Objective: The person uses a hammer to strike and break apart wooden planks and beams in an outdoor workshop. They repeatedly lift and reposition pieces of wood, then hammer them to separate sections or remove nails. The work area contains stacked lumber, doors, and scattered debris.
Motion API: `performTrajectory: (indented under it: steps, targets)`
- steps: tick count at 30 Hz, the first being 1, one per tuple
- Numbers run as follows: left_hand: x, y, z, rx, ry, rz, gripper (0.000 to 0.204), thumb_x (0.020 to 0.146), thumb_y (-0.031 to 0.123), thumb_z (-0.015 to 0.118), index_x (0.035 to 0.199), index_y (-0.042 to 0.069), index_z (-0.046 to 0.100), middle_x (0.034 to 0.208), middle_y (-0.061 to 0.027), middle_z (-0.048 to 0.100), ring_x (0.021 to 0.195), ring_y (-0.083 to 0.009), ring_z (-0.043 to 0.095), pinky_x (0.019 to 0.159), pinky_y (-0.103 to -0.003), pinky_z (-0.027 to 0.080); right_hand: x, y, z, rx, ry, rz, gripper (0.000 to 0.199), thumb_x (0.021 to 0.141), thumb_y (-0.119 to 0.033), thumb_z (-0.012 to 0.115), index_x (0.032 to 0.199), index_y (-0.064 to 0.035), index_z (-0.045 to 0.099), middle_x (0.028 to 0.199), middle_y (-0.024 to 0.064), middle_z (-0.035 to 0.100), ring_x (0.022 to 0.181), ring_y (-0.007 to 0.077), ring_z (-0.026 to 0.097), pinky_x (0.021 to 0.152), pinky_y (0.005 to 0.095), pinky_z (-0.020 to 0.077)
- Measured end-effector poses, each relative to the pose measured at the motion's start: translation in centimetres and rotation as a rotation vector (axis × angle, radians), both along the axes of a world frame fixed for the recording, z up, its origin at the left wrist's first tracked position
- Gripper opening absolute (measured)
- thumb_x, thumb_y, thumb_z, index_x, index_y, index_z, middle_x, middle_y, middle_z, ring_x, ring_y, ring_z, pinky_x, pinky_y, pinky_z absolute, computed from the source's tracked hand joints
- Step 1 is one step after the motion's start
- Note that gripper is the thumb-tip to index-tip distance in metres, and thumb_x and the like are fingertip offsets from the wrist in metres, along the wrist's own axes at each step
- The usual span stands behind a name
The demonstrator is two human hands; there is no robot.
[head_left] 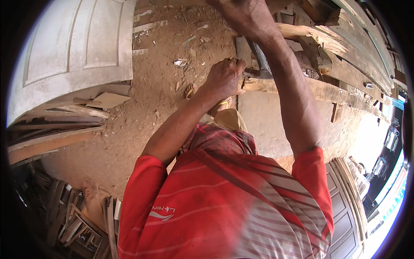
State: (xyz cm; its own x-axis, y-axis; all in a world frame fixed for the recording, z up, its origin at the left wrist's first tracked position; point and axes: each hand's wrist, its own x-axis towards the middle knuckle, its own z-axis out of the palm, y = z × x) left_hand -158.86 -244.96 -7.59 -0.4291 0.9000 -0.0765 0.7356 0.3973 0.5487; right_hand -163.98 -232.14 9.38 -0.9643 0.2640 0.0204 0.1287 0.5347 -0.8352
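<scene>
My left hand (226, 77) is closed at the end of a rough wooden plank (297, 88), its fingers curled and pressed together. Whatever is between those fingers is too small or hidden to name. Right beside the fingertips, a dark metal hammer (259, 60) has its head low over the plank. Its shaft runs up behind my right forearm towards my right hand (243, 16), which is closed at the top edge of the picture. Part of that grip is cut off or hidden by the wrist.
Stacked timber (345, 56) fills the upper right. A pale panelled door (92, 39) stands at the upper left above piled boards (56, 138). Wood scraps litter the dirt floor (159, 99). More offcuts (79, 220) lie lower left, and a grey panelled door (343, 211) leans lower right.
</scene>
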Motion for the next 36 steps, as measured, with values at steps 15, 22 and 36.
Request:
performTrajectory:
  steps: [15,22,36]
  targets:
    - [-0.6,0.3,-0.9,0.059,-0.087,0.006,0.074,0.058,0.032,0.094,0.116,0.003,0.058,0.107,-0.0184,0.066,0.101,-0.0356,0.069,0.093,-0.048,0.056,0.2,-1.9,2.1,-0.089,-0.107,0.062,0.036,0.085,-0.026,0.072,0.104,0.0044,0.066,0.075,0.0083,0.061,0.071,0.0157,0.056,0.068,0.0355,0.0498]
    - [-1.5,0.7,-0.9,0.132,0.295,-0.115,0.083,0.059,0.04,0.091,0.127,0.004,0.058,0.115,-0.0197,0.069,0.117,-0.0376,0.065,0.115,-0.057,0.034,1.9,-0.9,0.6,-0.174,0.047,-0.063,0.036,0.085,-0.017,0.068,0.114,0.0043,0.064,0.085,0.0065,0.065,0.079,0.0121,0.057,0.073,0.032,0.0506]
    - [-3.2,1.2,-0.8,0.172,-0.174,-0.28,0.085,0.057,0.027,0.089,0.133,0.007,0.057,0.123,-0.0162,0.067,0.115,-0.0343,0.064,0.097,-0.041,0.055,5.6,-2.0,-0.8,0.03,0.332,-0.205,0.031,0.079,-0.02,0.077,0.101,-0.0025,0.064,0.074,0.0156,0.066,0.071,0.0268,0.069,0.065,0.0393,0.0551]
